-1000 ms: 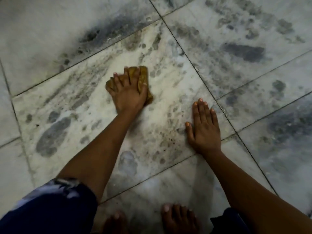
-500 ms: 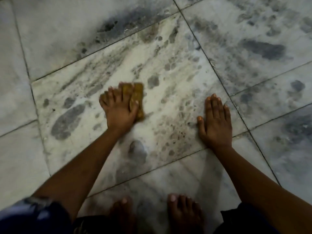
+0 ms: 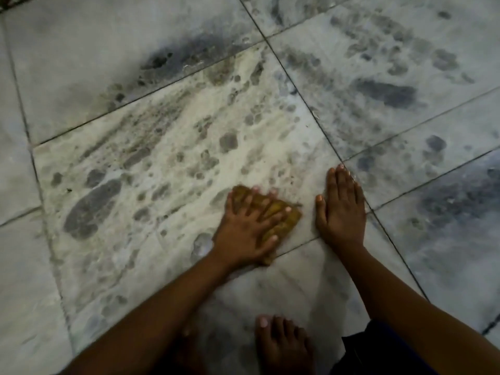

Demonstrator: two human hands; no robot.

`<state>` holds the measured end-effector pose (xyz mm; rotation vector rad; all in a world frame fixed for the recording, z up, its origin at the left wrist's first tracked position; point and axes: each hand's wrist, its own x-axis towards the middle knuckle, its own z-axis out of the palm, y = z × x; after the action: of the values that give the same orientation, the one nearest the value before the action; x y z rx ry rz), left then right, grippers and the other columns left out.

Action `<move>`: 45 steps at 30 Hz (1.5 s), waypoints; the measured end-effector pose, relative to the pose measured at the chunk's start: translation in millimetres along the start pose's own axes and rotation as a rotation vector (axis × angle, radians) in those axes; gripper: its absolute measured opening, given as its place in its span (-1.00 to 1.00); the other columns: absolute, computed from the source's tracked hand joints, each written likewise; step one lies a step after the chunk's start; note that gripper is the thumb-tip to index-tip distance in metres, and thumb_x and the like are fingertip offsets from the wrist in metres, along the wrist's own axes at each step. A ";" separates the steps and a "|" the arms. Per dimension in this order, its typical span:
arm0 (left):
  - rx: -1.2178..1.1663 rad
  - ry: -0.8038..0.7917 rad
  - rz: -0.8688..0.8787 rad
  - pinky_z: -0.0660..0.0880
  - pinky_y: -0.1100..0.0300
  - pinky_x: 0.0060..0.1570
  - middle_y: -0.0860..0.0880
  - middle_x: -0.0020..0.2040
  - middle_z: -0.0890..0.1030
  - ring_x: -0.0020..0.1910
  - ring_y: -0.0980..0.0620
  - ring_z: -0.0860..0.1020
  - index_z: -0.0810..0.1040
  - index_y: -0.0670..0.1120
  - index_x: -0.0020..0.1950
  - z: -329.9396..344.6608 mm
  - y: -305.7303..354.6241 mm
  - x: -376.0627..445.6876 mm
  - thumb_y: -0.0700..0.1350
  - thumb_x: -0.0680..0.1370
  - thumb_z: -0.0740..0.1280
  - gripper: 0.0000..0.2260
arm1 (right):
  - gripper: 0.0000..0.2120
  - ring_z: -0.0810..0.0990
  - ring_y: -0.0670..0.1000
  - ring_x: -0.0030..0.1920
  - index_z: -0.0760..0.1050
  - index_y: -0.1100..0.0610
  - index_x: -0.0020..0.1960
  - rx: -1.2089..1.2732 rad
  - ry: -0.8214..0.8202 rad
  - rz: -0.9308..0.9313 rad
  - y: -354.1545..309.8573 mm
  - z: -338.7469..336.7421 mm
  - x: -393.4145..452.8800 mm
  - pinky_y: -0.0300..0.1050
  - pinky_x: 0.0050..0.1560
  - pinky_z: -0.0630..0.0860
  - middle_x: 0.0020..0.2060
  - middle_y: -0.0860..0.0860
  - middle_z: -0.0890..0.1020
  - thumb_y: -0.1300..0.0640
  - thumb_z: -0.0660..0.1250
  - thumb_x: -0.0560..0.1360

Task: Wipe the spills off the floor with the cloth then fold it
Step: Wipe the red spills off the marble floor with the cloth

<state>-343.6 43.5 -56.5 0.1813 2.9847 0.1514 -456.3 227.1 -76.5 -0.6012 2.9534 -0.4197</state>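
A bunched yellow-brown cloth point(image 3: 286, 220) lies on the marble floor tile point(image 3: 167, 163), pressed flat under my left hand point(image 3: 249, 228), whose fingers are spread over it. Most of the cloth is hidden by the hand; only its right edge shows. My right hand point(image 3: 342, 209) rests flat on the floor just right of the cloth, palm down, fingers together, holding nothing. Pale wet smears and dark blotches cover the tile above and left of the cloth.
Dark grout lines point(image 3: 303, 98) cross the floor diagonally. My bare right foot point(image 3: 281, 345) stands below the hands, and my other foot sits dimly beside it. Dark clothing point(image 3: 378, 353) shows at the bottom right. Grey blotched tiles point(image 3: 405, 77) stretch away to the right.
My left hand has slid the cloth down and to the right across the tile, ending close to my right hand. The right hand has stayed planted on the floor.
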 end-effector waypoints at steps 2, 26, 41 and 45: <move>0.020 0.030 -0.042 0.05 -0.40 0.31 -0.08 0.48 0.27 0.44 -0.18 0.15 0.21 0.14 0.46 -2.0 -44.5 -6.4 0.20 0.49 0.04 -0.47 | -0.40 0.11 0.10 0.50 0.12 0.22 0.50 0.012 0.002 0.005 -0.7 -0.3 -0.3 -0.03 0.47 -0.07 0.49 0.17 0.16 -0.04 -0.06 0.54; -0.060 0.051 -0.752 -0.18 -0.27 0.41 -0.11 0.55 0.05 0.51 -0.23 -0.05 0.06 0.12 0.52 -34.8 -189.3 93.2 0.24 0.57 -0.02 -0.46 | -0.40 0.04 0.06 0.51 0.09 0.14 0.52 0.023 -0.035 -0.164 -37.5 10.4 54.0 -0.02 0.47 -0.12 0.51 0.13 0.10 -0.09 -0.05 0.54; 0.014 -0.049 0.176 -0.06 -0.34 0.35 -0.02 0.55 0.05 0.52 -0.18 0.00 0.06 0.23 0.50 -0.4 -129.3 -100.5 0.27 0.57 -0.04 -0.50 | -0.37 0.02 0.07 0.51 0.07 0.13 0.52 0.052 -0.076 -0.161 -41.8 2.0 51.8 0.00 0.47 -0.12 0.51 0.11 0.09 -0.13 -0.14 0.52; -0.026 -0.046 -0.458 0.19 -0.34 0.26 -0.16 0.49 0.23 0.47 -0.25 0.10 0.19 0.08 0.50 -10.7 -190.5 -91.6 0.31 0.54 -0.15 -0.40 | -0.34 -0.03 0.07 0.52 0.02 0.13 0.53 0.037 -0.075 -0.115 -45.3 4.2 49.0 0.02 0.48 -0.15 0.52 0.11 0.04 -0.17 -0.20 0.52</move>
<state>-276.7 -157.3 -53.8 -0.4912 2.8830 0.1291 -483.9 166.7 -69.5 -0.7678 2.8432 -0.4502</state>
